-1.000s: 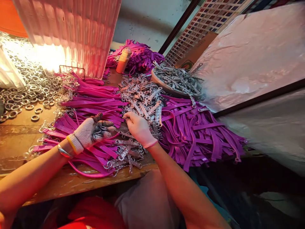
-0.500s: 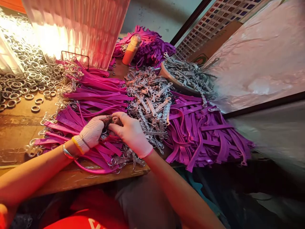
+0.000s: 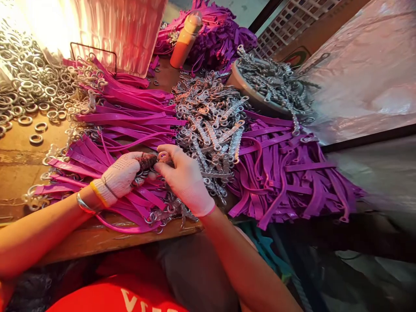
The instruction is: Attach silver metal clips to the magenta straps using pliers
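Observation:
My left hand [image 3: 118, 175], in a white knit glove with a dark-wrapped thumb, is closed around several metal rings [image 3: 139, 177]. Close beside it, my right hand [image 3: 185, 180], in a thin white glove, pinches one metal ring [image 3: 163, 157] between thumb and forefinger. Both hands hover over pink-purple straps [image 3: 87, 162] that lie in a layer on the table, with metal rings and links at their ends. To the right of my fingers is a heap of twisted metal links [image 3: 208, 130]. What the other fingers of my left hand hold is partly hidden.
Loose metal rings [image 3: 52, 91] spread over the wooden table [image 3: 19, 169] at left. A bowl of metal links [image 3: 250, 84] stands at back right, above purple straps [image 3: 292, 169]. An orange bottle [image 3: 183, 45] stands before another strap pile [image 3: 224, 39]. Plastic sheeting [image 3: 364, 82] borders the right.
The view has shifted, so the back piles sit higher in the picture and the right-hand piles farther right. My hands stay together, and the pinched ring shows more clearly between my right fingertips.

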`<act>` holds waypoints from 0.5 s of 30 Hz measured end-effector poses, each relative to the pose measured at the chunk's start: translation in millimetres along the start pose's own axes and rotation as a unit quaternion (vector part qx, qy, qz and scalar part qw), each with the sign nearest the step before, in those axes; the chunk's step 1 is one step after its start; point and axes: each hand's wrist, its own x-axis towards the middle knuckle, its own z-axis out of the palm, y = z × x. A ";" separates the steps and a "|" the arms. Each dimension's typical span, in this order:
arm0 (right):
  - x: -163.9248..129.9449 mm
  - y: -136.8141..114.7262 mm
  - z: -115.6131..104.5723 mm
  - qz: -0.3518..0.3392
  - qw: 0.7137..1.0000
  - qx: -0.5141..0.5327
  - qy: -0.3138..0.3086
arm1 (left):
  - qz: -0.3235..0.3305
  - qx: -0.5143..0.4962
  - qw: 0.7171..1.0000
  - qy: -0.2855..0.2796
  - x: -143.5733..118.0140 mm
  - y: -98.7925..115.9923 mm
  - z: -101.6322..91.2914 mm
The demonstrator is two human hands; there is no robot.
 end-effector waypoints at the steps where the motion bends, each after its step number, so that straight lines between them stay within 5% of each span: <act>1: -1.0 0.2 -1.1 0.003 1.000 0.006 -0.006 | 0.001 -0.017 1.000 -0.006 -0.2 0.5 -0.2; 6: -5.2 -0.8 0.5 0.037 0.996 0.063 -0.056 | -0.038 -0.100 0.994 0.002 -2.0 6.9 1.2; 11: -11.0 -7.3 5.4 0.017 0.994 0.102 -0.038 | -0.047 -0.154 0.986 -0.035 0.9 6.5 -2.2; 15: -10.9 -9.9 1.4 0.035 0.989 0.138 -0.045 | 0.036 -0.007 0.999 0.028 -5.9 9.4 -0.5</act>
